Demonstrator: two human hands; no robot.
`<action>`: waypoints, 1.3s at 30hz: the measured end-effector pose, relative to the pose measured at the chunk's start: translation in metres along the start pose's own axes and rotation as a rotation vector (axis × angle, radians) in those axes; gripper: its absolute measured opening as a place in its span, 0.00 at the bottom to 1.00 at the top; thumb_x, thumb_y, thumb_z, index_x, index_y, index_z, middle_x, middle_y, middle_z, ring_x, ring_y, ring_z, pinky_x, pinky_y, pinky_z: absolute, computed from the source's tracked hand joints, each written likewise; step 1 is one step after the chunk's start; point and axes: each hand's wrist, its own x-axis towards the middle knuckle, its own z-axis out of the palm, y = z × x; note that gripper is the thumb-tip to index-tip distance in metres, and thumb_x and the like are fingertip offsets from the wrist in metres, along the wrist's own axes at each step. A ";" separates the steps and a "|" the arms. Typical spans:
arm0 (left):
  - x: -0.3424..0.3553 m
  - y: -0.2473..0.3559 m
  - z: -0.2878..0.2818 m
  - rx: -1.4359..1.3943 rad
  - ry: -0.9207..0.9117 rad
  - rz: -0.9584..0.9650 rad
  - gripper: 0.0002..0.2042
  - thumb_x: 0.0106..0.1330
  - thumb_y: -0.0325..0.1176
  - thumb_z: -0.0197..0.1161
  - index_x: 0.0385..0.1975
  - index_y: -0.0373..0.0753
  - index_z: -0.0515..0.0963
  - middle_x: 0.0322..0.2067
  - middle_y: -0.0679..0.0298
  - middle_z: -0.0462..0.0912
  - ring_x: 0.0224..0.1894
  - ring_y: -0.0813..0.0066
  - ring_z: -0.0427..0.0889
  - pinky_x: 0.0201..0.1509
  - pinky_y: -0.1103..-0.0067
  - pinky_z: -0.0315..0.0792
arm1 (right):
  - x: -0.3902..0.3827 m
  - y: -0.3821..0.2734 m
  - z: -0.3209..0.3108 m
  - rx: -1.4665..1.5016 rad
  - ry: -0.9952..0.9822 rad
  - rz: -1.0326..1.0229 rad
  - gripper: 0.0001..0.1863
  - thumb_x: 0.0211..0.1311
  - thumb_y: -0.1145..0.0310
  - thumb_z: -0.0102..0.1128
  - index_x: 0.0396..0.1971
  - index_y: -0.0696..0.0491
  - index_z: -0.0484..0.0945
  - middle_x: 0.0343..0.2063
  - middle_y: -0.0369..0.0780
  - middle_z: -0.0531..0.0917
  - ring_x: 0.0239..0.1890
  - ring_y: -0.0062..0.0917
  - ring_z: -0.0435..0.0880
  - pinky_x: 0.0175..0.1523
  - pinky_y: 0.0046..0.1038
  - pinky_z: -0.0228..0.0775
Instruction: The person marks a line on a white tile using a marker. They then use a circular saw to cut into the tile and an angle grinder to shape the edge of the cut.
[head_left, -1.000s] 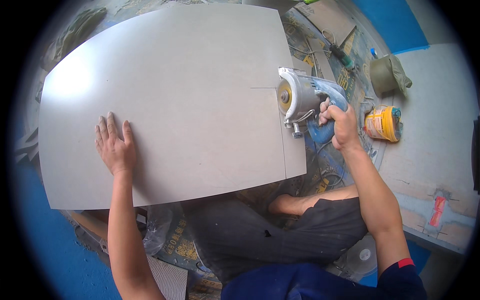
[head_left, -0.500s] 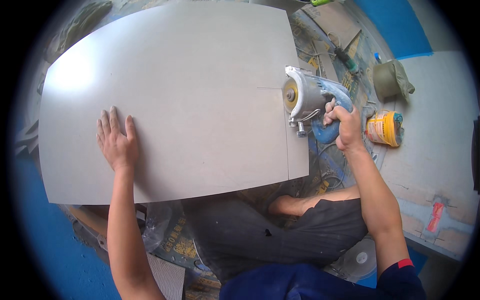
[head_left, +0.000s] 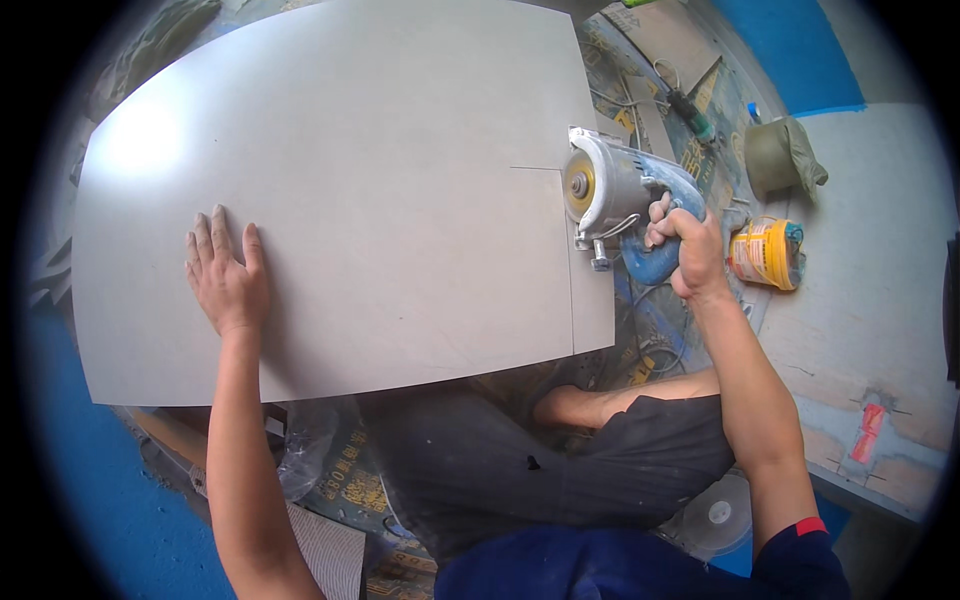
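A large pale grey tile [head_left: 380,200] spans the view above my crossed legs, marked near its right side with thin dark lines. My left hand [head_left: 225,280] lies flat on its left part, fingers spread. My right hand [head_left: 690,250] grips the blue handle of a dusty power cutter [head_left: 620,180], a silver-guarded saw with a yellow-centred disc, which rests at the tile's right edge where the lines meet. A power cord loops beneath the cutter, beside the tile.
At right lie a yellow bucket [head_left: 762,252], an olive-green covered object [head_left: 775,160] and a green power tool [head_left: 690,112] with cables, beside a pale platform [head_left: 850,330] with a red strip. Blue floor covering [head_left: 140,470] shows lower left; cardboard and plastic lie under the tile.
The view and things in it have shifted only a few pixels. My left hand stays flat on the tile, and the cutter stays in my right hand at the edge.
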 end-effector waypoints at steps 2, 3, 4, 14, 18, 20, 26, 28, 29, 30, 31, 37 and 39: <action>0.000 0.000 0.000 0.003 0.003 0.002 0.31 0.76 0.60 0.45 0.74 0.52 0.63 0.75 0.61 0.59 0.78 0.59 0.53 0.80 0.60 0.47 | 0.001 0.001 -0.001 0.002 -0.007 0.001 0.10 0.49 0.80 0.52 0.34 0.56 0.72 0.27 0.37 0.73 0.25 0.22 0.70 0.35 0.26 0.67; 0.001 -0.001 0.000 0.005 0.005 0.003 0.31 0.76 0.60 0.44 0.74 0.52 0.63 0.75 0.61 0.59 0.78 0.59 0.53 0.80 0.60 0.47 | 0.001 0.001 -0.001 0.018 -0.001 -0.001 0.09 0.49 0.80 0.52 0.33 0.56 0.72 0.27 0.37 0.74 0.25 0.22 0.71 0.34 0.26 0.68; 0.001 0.000 0.000 0.003 0.003 0.003 0.31 0.76 0.60 0.44 0.74 0.52 0.62 0.75 0.61 0.59 0.78 0.59 0.53 0.80 0.60 0.47 | 0.001 0.001 0.000 0.033 0.006 -0.003 0.08 0.49 0.80 0.52 0.32 0.57 0.73 0.26 0.38 0.75 0.24 0.22 0.72 0.33 0.26 0.68; 0.003 0.000 -0.001 0.002 0.005 0.005 0.31 0.76 0.60 0.44 0.74 0.52 0.63 0.75 0.61 0.60 0.78 0.59 0.53 0.80 0.60 0.46 | 0.003 0.002 -0.002 0.019 0.001 0.018 0.07 0.48 0.80 0.53 0.30 0.57 0.73 0.26 0.38 0.76 0.23 0.23 0.73 0.32 0.26 0.68; 0.005 -0.001 0.001 0.022 0.007 0.008 0.31 0.76 0.60 0.44 0.74 0.52 0.62 0.75 0.61 0.59 0.78 0.60 0.53 0.80 0.61 0.46 | 0.001 0.001 0.000 0.036 0.019 0.029 0.06 0.47 0.80 0.53 0.29 0.57 0.73 0.25 0.39 0.76 0.23 0.23 0.73 0.32 0.26 0.68; 0.005 -0.001 0.002 0.022 0.008 0.007 0.31 0.76 0.60 0.44 0.74 0.53 0.62 0.75 0.62 0.60 0.78 0.60 0.53 0.80 0.61 0.46 | 0.001 0.000 0.001 0.022 0.027 0.031 0.06 0.47 0.79 0.53 0.28 0.58 0.74 0.25 0.39 0.76 0.23 0.23 0.73 0.32 0.26 0.68; 0.008 -0.002 0.004 0.037 0.005 0.004 0.31 0.76 0.61 0.43 0.74 0.53 0.62 0.75 0.62 0.59 0.78 0.61 0.53 0.80 0.61 0.46 | 0.002 -0.001 -0.001 -0.027 0.018 0.032 0.04 0.48 0.79 0.53 0.26 0.58 0.74 0.24 0.38 0.76 0.23 0.23 0.73 0.32 0.26 0.68; 0.009 -0.001 0.004 0.037 0.002 0.004 0.31 0.76 0.61 0.44 0.74 0.53 0.62 0.75 0.62 0.59 0.78 0.61 0.53 0.80 0.61 0.46 | 0.002 -0.001 -0.001 -0.030 0.026 0.037 0.03 0.48 0.79 0.53 0.25 0.58 0.74 0.24 0.38 0.76 0.23 0.23 0.74 0.32 0.26 0.68; 0.009 -0.001 0.004 0.034 0.001 0.004 0.31 0.76 0.61 0.44 0.74 0.53 0.62 0.75 0.62 0.59 0.78 0.61 0.53 0.80 0.61 0.46 | 0.002 -0.002 -0.001 -0.032 0.030 0.039 0.03 0.48 0.78 0.53 0.25 0.57 0.74 0.24 0.38 0.76 0.23 0.23 0.74 0.32 0.26 0.68; 0.009 -0.001 0.004 0.030 0.001 0.004 0.31 0.76 0.60 0.44 0.74 0.53 0.62 0.75 0.62 0.59 0.78 0.61 0.53 0.80 0.61 0.46 | 0.002 -0.001 -0.002 -0.031 0.022 0.039 0.03 0.48 0.78 0.53 0.25 0.57 0.74 0.24 0.38 0.77 0.23 0.23 0.74 0.32 0.26 0.68; 0.010 -0.001 0.003 0.030 -0.003 0.002 0.31 0.76 0.60 0.44 0.74 0.53 0.62 0.75 0.62 0.59 0.78 0.61 0.53 0.80 0.61 0.46 | 0.003 0.000 -0.004 -0.029 0.014 0.040 0.03 0.48 0.78 0.53 0.25 0.57 0.74 0.23 0.38 0.77 0.23 0.23 0.74 0.32 0.26 0.68; 0.013 0.001 0.003 0.031 -0.011 -0.004 0.31 0.76 0.60 0.44 0.74 0.53 0.62 0.75 0.62 0.59 0.78 0.61 0.53 0.80 0.61 0.46 | 0.003 -0.002 -0.001 -0.060 0.025 0.040 0.02 0.48 0.78 0.54 0.24 0.57 0.74 0.23 0.38 0.77 0.22 0.22 0.74 0.31 0.26 0.69; 0.014 0.000 0.004 0.036 -0.009 -0.003 0.31 0.76 0.60 0.44 0.74 0.53 0.62 0.75 0.62 0.59 0.78 0.61 0.53 0.80 0.61 0.46 | 0.003 -0.003 -0.001 -0.068 0.024 0.037 0.02 0.48 0.78 0.54 0.24 0.57 0.74 0.23 0.38 0.77 0.22 0.22 0.74 0.31 0.26 0.69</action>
